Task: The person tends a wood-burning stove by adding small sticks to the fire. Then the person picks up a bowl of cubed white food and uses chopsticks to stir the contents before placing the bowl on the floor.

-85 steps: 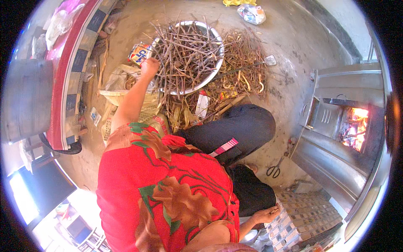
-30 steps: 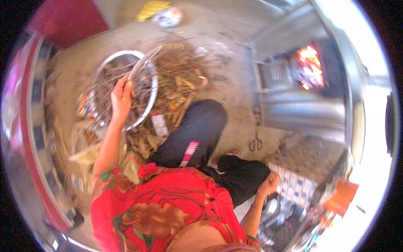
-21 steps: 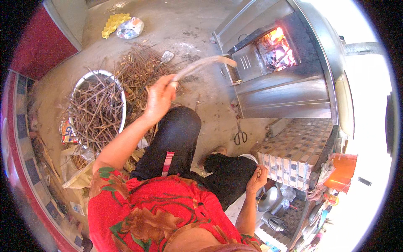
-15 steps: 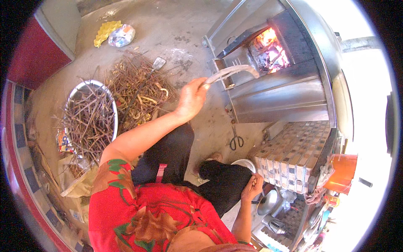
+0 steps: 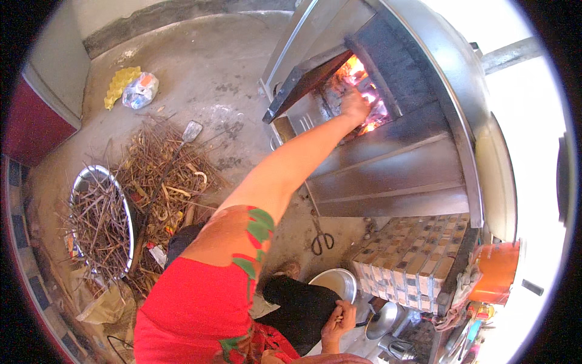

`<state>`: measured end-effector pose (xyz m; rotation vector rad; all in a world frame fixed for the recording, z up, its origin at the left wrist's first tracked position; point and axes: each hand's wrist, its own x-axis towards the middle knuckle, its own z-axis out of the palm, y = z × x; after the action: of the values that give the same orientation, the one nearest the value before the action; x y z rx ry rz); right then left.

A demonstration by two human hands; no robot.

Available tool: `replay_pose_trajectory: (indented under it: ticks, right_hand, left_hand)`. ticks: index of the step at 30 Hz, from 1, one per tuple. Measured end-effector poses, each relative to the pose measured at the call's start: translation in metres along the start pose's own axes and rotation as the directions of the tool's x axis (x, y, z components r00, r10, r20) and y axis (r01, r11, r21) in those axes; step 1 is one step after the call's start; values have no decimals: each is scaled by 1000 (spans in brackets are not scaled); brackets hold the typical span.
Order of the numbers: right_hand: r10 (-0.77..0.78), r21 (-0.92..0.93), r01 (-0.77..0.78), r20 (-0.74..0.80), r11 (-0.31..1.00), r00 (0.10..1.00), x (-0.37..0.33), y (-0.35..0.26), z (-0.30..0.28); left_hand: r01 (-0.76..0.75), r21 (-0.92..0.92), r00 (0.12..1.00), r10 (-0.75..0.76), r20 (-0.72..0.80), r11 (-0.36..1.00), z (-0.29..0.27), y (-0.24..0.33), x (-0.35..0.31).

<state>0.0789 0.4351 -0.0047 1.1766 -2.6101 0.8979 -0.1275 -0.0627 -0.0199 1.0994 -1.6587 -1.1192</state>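
Observation:
My left hand (image 5: 354, 107) is stretched out at the mouth of the metal stove (image 5: 388, 176), right in front of the burning fire (image 5: 377, 116). Its fingers look curled closed, but glare and the back of the hand hide what they hold. No stick shows at the hand. The hinged stove door (image 5: 303, 82) stands swung out beside my forearm. Low on the right, by my dark-trousered knee, my right hand (image 5: 338, 321) is closed with its fingers together; anything inside is hidden. A pale metal basin (image 5: 339, 280) is just beyond it.
Twigs (image 5: 167, 176) lie heaped on the floor, with a long-handled shovel (image 5: 191, 131) across them. Left of them stands a white-rimmed tub (image 5: 131, 233) full of sticks. Tongs (image 5: 322, 242) lie by the stove, near a tiled block (image 5: 406, 261). An orange bucket (image 5: 494, 273) stands right.
My left hand has moved from holding a curved pale stick outside the stove to the fire opening; the stick no longer shows. My right hand stays closed near my knee. The view has shifted.

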Motion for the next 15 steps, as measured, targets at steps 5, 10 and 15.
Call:
replay_pose_trajectory:
  ticks: [5,10,15]
  right_hand:
    - [54,4,-54,3,999,999,1,-4,-4]
    - [31,5,-31,31,999,999,-10,-12,-6]
    - [-22,32,19,76,999,997,-13,8,-1]
  left_hand:
    - [-227,-46,864,223,451,973,-46,5,-60]
    - [-338,-200,586,372,720,920,-228,-75,-149]
    - [139,43,573,-116,811,989,-484,-134,-261]
